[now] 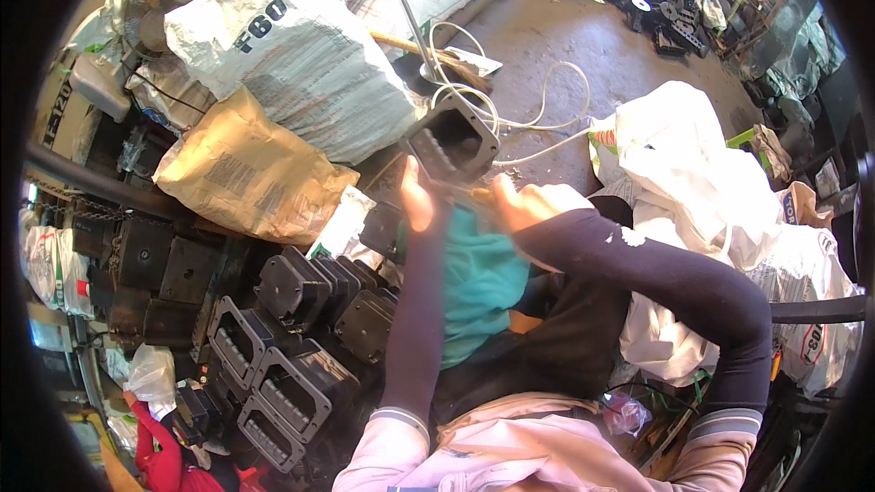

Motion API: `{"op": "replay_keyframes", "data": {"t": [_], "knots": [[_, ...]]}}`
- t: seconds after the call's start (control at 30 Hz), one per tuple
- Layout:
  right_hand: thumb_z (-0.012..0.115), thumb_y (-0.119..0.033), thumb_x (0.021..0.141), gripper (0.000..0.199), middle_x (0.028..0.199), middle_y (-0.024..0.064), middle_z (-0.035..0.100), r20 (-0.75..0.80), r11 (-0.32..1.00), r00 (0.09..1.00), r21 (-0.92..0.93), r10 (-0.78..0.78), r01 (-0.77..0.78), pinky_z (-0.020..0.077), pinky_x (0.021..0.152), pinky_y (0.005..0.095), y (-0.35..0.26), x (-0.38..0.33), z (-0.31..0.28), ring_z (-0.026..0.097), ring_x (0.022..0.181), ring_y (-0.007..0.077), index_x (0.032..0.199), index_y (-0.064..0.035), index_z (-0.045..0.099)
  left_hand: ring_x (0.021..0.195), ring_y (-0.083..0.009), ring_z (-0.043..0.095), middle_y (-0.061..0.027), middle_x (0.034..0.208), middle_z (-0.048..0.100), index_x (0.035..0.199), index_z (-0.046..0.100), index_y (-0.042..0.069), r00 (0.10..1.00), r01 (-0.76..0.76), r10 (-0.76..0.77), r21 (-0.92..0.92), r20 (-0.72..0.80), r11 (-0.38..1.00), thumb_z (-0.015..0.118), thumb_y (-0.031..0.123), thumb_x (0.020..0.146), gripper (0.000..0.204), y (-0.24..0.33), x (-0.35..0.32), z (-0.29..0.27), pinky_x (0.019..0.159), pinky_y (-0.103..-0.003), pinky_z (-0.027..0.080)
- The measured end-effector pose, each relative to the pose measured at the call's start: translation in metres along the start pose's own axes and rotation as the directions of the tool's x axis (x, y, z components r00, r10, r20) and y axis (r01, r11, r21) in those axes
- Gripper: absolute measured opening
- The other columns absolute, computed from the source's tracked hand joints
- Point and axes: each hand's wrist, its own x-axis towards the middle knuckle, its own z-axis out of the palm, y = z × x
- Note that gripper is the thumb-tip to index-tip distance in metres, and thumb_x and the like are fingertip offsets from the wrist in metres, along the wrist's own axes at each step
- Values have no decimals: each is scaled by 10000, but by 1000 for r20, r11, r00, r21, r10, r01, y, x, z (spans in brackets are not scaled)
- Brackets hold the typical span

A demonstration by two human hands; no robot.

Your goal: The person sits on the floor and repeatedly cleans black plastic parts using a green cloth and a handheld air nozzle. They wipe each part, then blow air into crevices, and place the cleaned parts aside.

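Note:
A black plastic housing [434, 157], open on one face with a flanged rim, is held up in front of me. My left hand [419, 196] is closed on its near left side, the thumb showing along the edge. My right hand [538, 208] is closed just below and to the right of it, around a small tool [480, 193] with a yellowish handle. Blur hides the tool's tip, and whether it touches the housing I cannot tell. A teal cloth [478, 282] lies over my lap, beneath both hands.
Several similar black housings [296, 392] are stacked at my left. A brown paper sack [251, 173] and a large white sack [292, 36] stand beyond them. White sacks [674, 164] crowd my right. A pale hose [547, 123] coils on the floor. Another person's red sleeve [164, 446] shows lower left.

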Motion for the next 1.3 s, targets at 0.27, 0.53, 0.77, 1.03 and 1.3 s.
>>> {"op": "replay_keyframes", "data": {"t": [0.27,0.53,0.77,1.03,1.3], "knots": [[508,-152,932,173,714,191,652,-315,978,936,-179,-159,107,536,609,472,17,38,25,669,662,383,1018,-2,519,1155,-281,595,-104,1281,595,1361,517,68,999,-42,39,108,33,993,420,292,1051,394,-6,5,-4,993,-438,489],[520,-200,955,347,699,216,657,-96,973,995,-231,-27,4,529,571,492,22,40,22,683,655,383,1194,50,488,1211,-236,551,-163,1391,514,1531,294,2,971,-231,240,355,20,906,574,114,977,631,-10,-1,4,995,-334,475],[518,-216,958,279,703,216,660,-379,923,890,-369,-256,108,527,549,497,29,42,34,678,638,392,1111,16,489,1201,-271,552,-193,1370,503,1544,204,2,970,-179,226,362,-91,915,675,-21,854,835,-12,-4,6,1012,-365,477],[520,-219,957,321,694,212,664,-341,958,938,-283,-59,-43,539,560,485,33,39,39,679,628,396,1169,21,507,1168,-264,568,-198,1322,525,1494,215,-73,938,-145,273,475,-213,868,699,18,802,849,-16,5,-5,984,-338,477],[561,-245,960,331,722,219,662,-221,953,975,-299,-20,-48,538,591,490,43,14,36,676,665,406,1142,11,457,1175,-265,561,-215,1297,535,1362,340,-75,866,-148,345,473,-362,868,716,42,809,679,-8,-2,15,1007,-357,459]]}}
